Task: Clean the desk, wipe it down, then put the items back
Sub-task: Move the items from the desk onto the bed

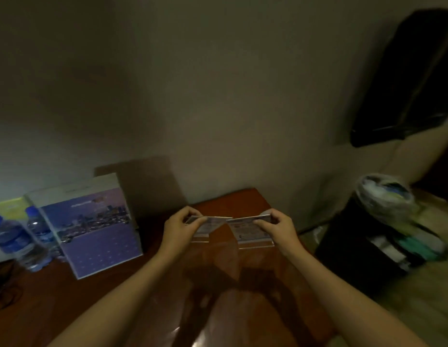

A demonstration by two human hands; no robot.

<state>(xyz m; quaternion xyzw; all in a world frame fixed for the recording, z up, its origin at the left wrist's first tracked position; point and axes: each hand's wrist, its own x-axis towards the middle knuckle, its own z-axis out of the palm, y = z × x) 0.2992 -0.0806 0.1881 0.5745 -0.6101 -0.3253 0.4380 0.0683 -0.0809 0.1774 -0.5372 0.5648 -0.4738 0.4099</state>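
Two small clear acrylic card stands are at the far right end of the reddish-brown desk (233, 201). My left hand (180, 226) pinches the top edge of the left card stand (205, 227). My right hand (278, 226) pinches the top edge of the right card stand (250, 230). Their bases are at or just above the glossy desk surface; I cannot tell if they touch it. The two stands meet at their inner top corners.
A large upright sign holder with a purple city picture (92, 229) stands at the left, with two water bottles (25, 236) and a yellow-green card behind them. Black cables lie at the left edge. A bin lined with plastic (383, 199) stands on the floor right of the desk.
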